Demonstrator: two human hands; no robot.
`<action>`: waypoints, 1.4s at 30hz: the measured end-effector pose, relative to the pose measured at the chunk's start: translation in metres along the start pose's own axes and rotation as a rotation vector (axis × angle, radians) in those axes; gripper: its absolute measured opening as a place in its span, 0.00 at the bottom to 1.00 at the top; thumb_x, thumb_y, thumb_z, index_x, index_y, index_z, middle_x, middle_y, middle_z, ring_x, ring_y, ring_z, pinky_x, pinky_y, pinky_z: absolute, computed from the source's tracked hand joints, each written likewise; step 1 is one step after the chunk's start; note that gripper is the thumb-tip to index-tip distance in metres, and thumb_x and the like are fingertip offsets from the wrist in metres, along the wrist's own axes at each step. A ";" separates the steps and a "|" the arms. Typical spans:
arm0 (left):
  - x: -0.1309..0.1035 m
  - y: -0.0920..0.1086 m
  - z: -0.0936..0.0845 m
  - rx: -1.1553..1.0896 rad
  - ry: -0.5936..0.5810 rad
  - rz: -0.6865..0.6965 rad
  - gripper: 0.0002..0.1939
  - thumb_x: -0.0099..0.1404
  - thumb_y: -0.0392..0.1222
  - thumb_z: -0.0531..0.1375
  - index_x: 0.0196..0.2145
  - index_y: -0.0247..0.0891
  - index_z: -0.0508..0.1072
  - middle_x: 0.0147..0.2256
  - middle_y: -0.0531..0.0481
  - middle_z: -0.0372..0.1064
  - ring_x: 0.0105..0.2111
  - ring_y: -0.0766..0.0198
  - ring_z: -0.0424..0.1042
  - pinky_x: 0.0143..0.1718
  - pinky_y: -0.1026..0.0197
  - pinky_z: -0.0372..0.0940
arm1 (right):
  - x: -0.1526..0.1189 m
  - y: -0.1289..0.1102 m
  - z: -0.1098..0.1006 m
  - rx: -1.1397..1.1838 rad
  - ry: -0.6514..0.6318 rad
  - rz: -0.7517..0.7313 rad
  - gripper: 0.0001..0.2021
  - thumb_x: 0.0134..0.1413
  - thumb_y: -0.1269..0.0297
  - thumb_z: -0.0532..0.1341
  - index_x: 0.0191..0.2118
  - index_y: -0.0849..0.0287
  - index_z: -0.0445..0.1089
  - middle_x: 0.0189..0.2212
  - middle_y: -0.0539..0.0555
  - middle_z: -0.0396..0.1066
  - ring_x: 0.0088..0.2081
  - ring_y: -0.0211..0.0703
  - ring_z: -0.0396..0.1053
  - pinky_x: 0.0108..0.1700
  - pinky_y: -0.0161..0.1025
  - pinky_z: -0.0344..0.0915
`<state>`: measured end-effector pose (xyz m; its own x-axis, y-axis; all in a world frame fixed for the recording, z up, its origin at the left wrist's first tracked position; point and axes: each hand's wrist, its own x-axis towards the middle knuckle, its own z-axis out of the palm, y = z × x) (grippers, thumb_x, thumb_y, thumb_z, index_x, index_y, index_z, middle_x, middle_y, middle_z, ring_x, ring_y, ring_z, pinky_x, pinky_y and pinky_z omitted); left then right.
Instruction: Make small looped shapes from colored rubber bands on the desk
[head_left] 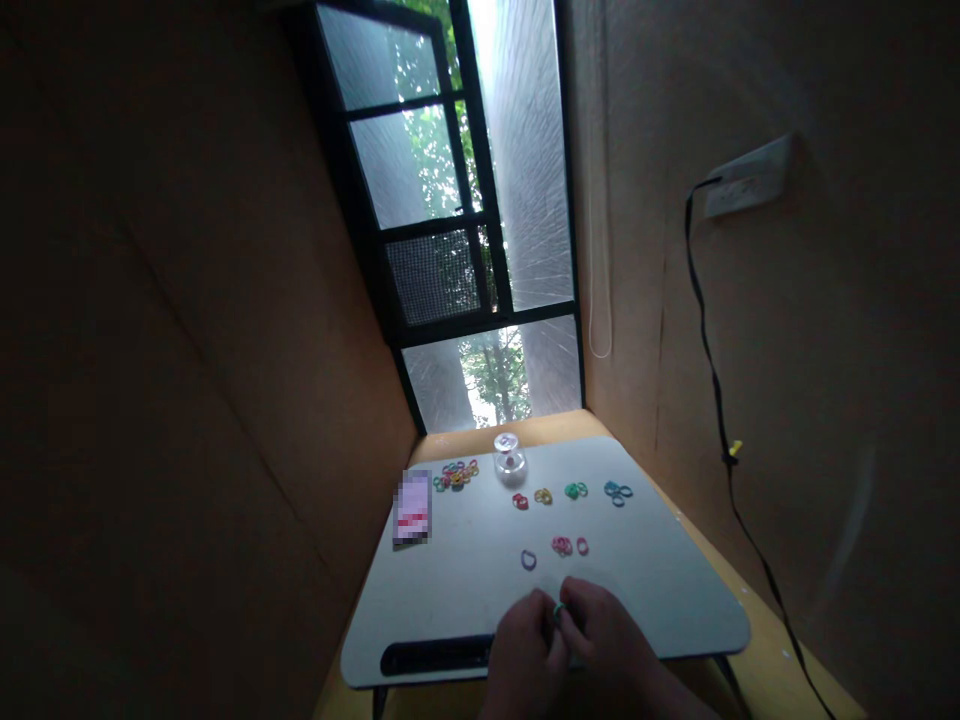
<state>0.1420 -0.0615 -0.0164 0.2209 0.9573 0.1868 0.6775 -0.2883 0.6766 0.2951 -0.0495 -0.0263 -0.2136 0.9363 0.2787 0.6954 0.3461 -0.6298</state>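
Close together over the table's near edge, my left hand [526,645] and my right hand [604,635] are both closed, pinching a small green hair tie [558,612] between the fingertips. Part of it is hidden by my fingers. Just beyond my hands lie a lone purple hair tie [529,560] and a pink cluster [562,545] with a single pink one [583,546] beside it. Farther back, small groups sit in a row: red [520,501], yellow [543,496], green [576,489] and blue [618,492]. A mixed-colour pile [456,475] lies at the back left.
The white folding table [450,590] has a dark slot [435,656] along its front. A clear round container [511,466] stands at the back, and a blurred pinkish packet [412,506] lies left. A black cord [718,390] hangs from the wall outlet [750,180] at right.
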 end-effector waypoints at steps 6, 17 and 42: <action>0.001 -0.003 0.002 0.011 -0.011 -0.014 0.03 0.60 0.35 0.55 0.29 0.39 0.65 0.28 0.52 0.66 0.29 0.64 0.62 0.30 0.62 0.50 | 0.000 0.000 0.000 0.024 -0.006 0.008 0.06 0.54 0.66 0.54 0.27 0.57 0.59 0.24 0.48 0.65 0.27 0.38 0.60 0.30 0.36 0.48; 0.005 -0.001 0.002 0.028 -0.026 -0.041 0.06 0.62 0.41 0.55 0.28 0.40 0.64 0.27 0.52 0.66 0.27 0.64 0.61 0.28 0.61 0.48 | 0.005 -0.003 -0.005 0.030 -0.052 0.044 0.07 0.53 0.66 0.54 0.26 0.57 0.57 0.23 0.48 0.64 0.26 0.37 0.59 0.29 0.36 0.48; -0.001 0.002 0.001 0.115 0.014 0.012 0.06 0.65 0.40 0.53 0.30 0.39 0.66 0.29 0.52 0.68 0.28 0.64 0.63 0.30 0.61 0.49 | -0.003 -0.002 -0.002 0.010 0.004 0.001 0.07 0.55 0.66 0.53 0.27 0.57 0.57 0.25 0.49 0.65 0.28 0.38 0.60 0.30 0.36 0.50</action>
<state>0.1439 -0.0635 -0.0164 0.2200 0.9538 0.2047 0.7509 -0.2996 0.5886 0.2955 -0.0527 -0.0241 -0.2102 0.9365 0.2807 0.6885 0.3457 -0.6375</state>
